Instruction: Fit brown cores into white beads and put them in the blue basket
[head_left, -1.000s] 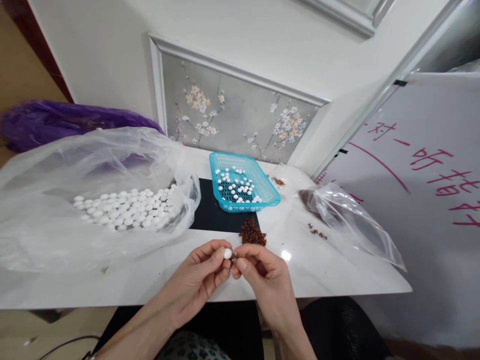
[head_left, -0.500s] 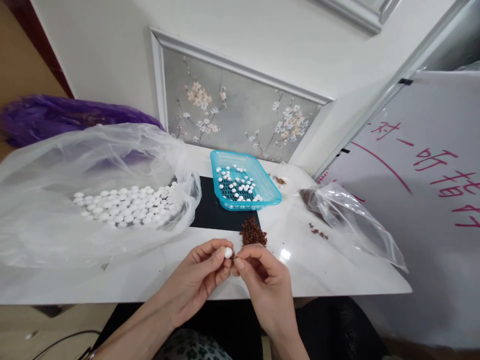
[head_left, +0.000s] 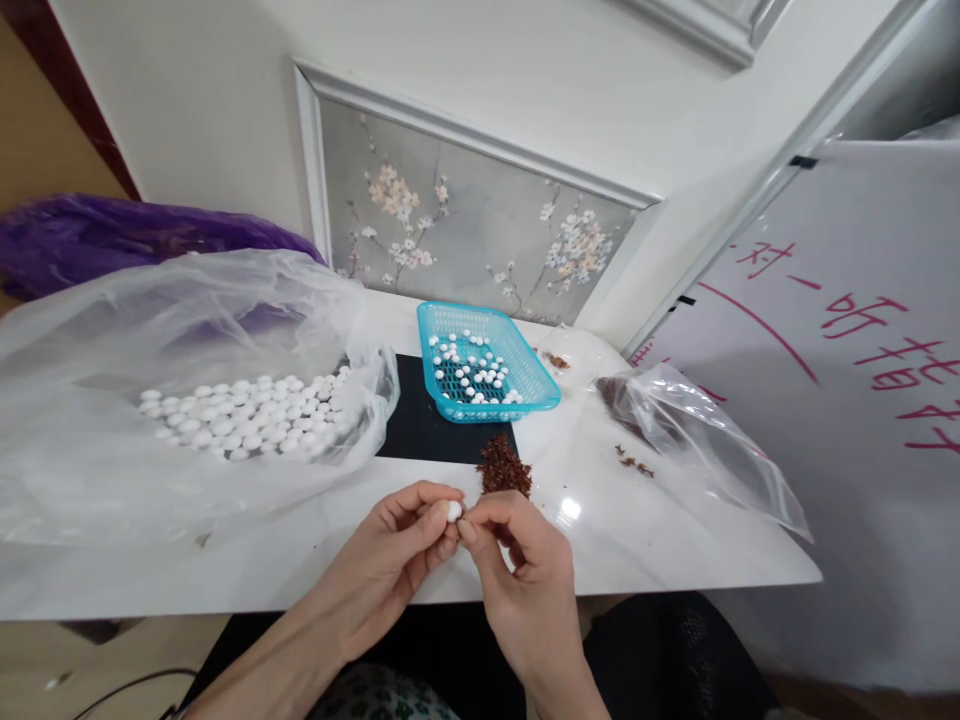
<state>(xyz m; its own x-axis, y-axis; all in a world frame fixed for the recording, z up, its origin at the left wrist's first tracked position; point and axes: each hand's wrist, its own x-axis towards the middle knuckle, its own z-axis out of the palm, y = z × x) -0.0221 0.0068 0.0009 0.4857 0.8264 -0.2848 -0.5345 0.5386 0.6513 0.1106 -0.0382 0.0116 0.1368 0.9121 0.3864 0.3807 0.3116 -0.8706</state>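
Between thumb and fingers, my left hand (head_left: 401, 545) pinches a small white ball (head_left: 454, 511) above the table's front part. My right hand (head_left: 521, 560) is closed in a pinch at the ball's right side, on a tiny dark brown piece that its fingertips mostly hide. Just beyond the hands lies a heap of small reddish-brown pieces (head_left: 504, 466). Farther back, a blue plastic basket (head_left: 536, 385) holds several white balls. On the left, a clear plastic bag (head_left: 300, 290) lies with its mouth toward the basket and many white balls inside.
A black mat (head_left: 411, 425) lies partly under the basket. To the right are a clear bag with brown contents (head_left: 675, 410) and a few loose brown pieces (head_left: 634, 462). A purple bag (head_left: 150, 235) sits back left. A whiteboard (head_left: 847, 440) with red writing stands right.
My right hand has moved slightly left, bringing its fingertips against the white ball. The left hand keeps its pinch. The whole view has shifted a little.
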